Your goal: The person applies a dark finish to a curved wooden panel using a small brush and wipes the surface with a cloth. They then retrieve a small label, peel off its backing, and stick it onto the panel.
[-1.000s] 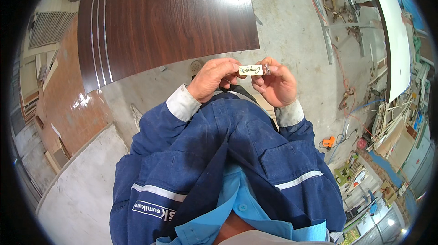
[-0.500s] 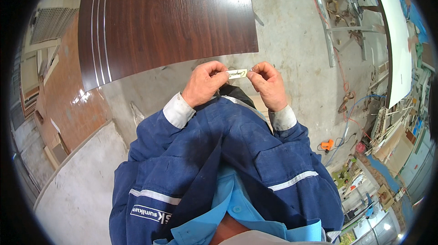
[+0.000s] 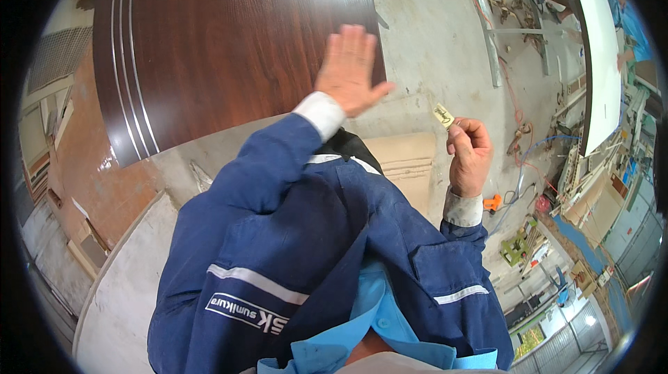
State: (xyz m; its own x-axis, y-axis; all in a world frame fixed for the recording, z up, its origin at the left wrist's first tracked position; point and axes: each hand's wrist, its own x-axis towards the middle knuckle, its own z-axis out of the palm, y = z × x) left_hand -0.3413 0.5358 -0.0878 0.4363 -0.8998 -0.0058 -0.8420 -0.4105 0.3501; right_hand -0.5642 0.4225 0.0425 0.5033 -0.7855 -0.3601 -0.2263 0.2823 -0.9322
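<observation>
My left hand point(image 3: 351, 71) is open, palm down with its fingers stretched out, over the near right corner of a dark brown wood-grain panel point(image 3: 229, 40). The fingers are slightly blurred, and whether the palm touches the surface I cannot tell. Three thin silvery lines run along the panel's left side. To the right, away from the panel, my right hand point(image 3: 470, 155) pinches a small pale yellow label point(image 3: 442, 116) between thumb and fingertips. Dark handwriting shows on the label, and its lower end is hidden by the fingers.
A white-faced panel point(image 3: 602, 61) stands at the right, with a person in blue point(image 3: 634, 26) partly visible behind it. Metal bars point(image 3: 485, 33), cords and an orange tool point(image 3: 492, 203) lie on the concrete floor. Brown sheets point(image 3: 118, 144) are at the left.
Both hands held the label together before. My left hand has let go, opened and moved up over the panel's corner; my right hand has carried the label right and slightly down.
</observation>
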